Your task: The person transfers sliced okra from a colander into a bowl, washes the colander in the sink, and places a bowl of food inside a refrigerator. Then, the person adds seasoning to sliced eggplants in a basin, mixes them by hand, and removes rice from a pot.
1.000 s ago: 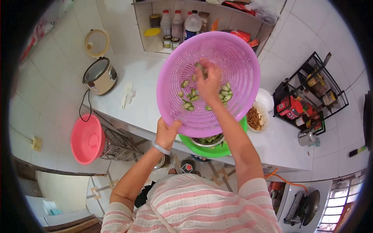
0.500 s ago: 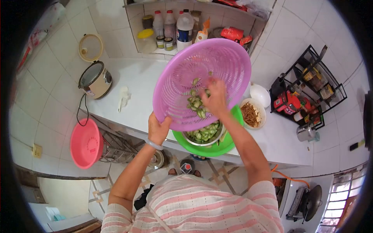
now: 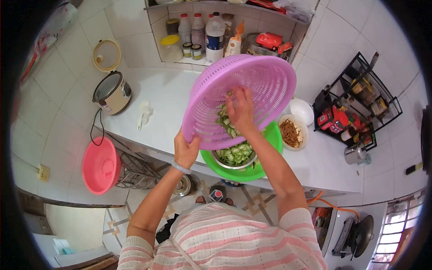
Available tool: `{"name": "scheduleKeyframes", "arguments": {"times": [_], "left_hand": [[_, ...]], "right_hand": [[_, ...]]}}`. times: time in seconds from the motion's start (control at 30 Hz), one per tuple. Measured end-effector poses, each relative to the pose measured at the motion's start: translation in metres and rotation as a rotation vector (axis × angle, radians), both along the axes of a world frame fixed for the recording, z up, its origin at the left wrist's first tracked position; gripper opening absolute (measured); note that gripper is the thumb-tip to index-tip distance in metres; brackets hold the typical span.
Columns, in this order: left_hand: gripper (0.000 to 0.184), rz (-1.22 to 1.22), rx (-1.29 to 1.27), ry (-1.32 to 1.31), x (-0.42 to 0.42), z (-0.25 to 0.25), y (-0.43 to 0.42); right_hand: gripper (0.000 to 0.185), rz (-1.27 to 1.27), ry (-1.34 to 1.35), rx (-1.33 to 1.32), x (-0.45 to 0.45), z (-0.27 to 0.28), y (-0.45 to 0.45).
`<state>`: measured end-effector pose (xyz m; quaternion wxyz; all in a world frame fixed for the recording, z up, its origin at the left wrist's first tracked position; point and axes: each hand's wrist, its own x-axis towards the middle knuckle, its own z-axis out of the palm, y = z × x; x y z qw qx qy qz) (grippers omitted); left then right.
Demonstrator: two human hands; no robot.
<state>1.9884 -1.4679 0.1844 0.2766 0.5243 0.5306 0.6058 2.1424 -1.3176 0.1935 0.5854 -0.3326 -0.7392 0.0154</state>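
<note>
Left hand [image 3: 186, 150] clamped on tilted purple colander [image 3: 274, 90], right hand [image 3: 241, 110] inside, grip unclear; green slices [image 3: 225, 120] best swept gently, low rim centred over metal bowl [image 3: 234, 167].

Bright overall, lit softly and fairly evenly across the white counter [image 3: 155, 85]; blown near white at the barred window [image 3: 390, 238], lower right; close to clipping on the white dish [image 3: 301, 111]; darker below the counter, with only soft-edged shadows; bent hard by fisheye, bowing the wall tiles [image 3: 360, 27] toward the rim; cut to black at all four corners; slightly motion-smeared at the right hand [image 3: 241, 110], crisper at the left hand [image 3: 186, 150]; too coarse for reading small labels on the bottles [image 3: 197, 32]
</note>
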Motion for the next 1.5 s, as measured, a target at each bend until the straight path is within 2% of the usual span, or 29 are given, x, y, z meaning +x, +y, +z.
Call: {"name": "scheduleKeyframes", "arguments": {"times": [0.1, 0.2, 0.3, 0.4, 0.5, 0.7, 0.8, 0.9, 1.0, 1.1, 1.2, 1.3, 1.4, 1.5], "left_hand": [[0.044, 0.045, 0.021, 0.032, 0.000, -0.006, -0.001], [0.052, 0.058, 0.002, 0.122, -0.004, 0.005, -0.005], [0.058, 0.024, 0.029, 0.038, -0.006, 0.002, -0.005], [0.062, 0.046, 0.083, 0.121, -0.004, 0.003, -0.002], [0.065, 0.084, 0.092, 0.194, 0.002, 0.006, -0.007], [0.066, 0.106, 0.081, 0.146, 0.004, -0.003, -0.005], [0.066, 0.124, 0.053, 0.186, 0.000, -0.004, -0.004], [0.065, 0.144, 0.151, 0.209, -0.001, 0.004, -0.002], [0.064, 0.208, 0.229, 0.345, -0.003, 0.016, -0.004], [0.064, 0.153, 0.220, 0.331, -0.010, 0.023, -0.003], [0.064, 0.126, 0.195, 0.293, -0.011, 0.027, -0.001], [0.064, 0.142, 0.116, 0.273, -0.016, 0.019, 0.001], [0.052, 0.188, 0.116, 0.196, -0.029, 0.000, 0.000], [0.034, 0.164, 0.066, 0.058, -0.053, -0.014, -0.002]], "right_hand": [[0.020, 0.047, -0.112, -0.014, -0.013, -0.019, 0.004], [0.019, 0.092, -0.395, -0.086, 0.001, -0.053, -0.013], [0.020, 0.082, -0.252, -0.125, 0.016, -0.057, -0.012], [0.022, -0.074, -0.144, -0.093, 0.022, -0.041, 0.010], [0.027, -0.019, -0.099, -0.144, 0.014, -0.057, 0.007], [0.029, -0.087, -0.205, -0.141, -0.025, -0.068, -0.026], [0.026, -0.087, -0.257, -0.147, -0.028, -0.075, -0.025], [0.023, -0.058, -0.310, -0.210, -0.020, -0.081, -0.029], [0.019, -0.088, -0.466, -0.330, 0.003, -0.082, -0.052], [0.019, -0.054, -0.607, -0.517, 0.026, -0.071, -0.064], [0.021, -0.083, -0.329, -0.285, 0.030, -0.060, -0.035], [0.019, 0.022, -0.311, -0.135, 0.020, -0.065, -0.023], [0.018, 0.162, -0.497, -0.184, 0.027, -0.081, -0.053], [0.017, 0.211, -0.444, -0.361, 0.042, -0.073, -0.073]]}}
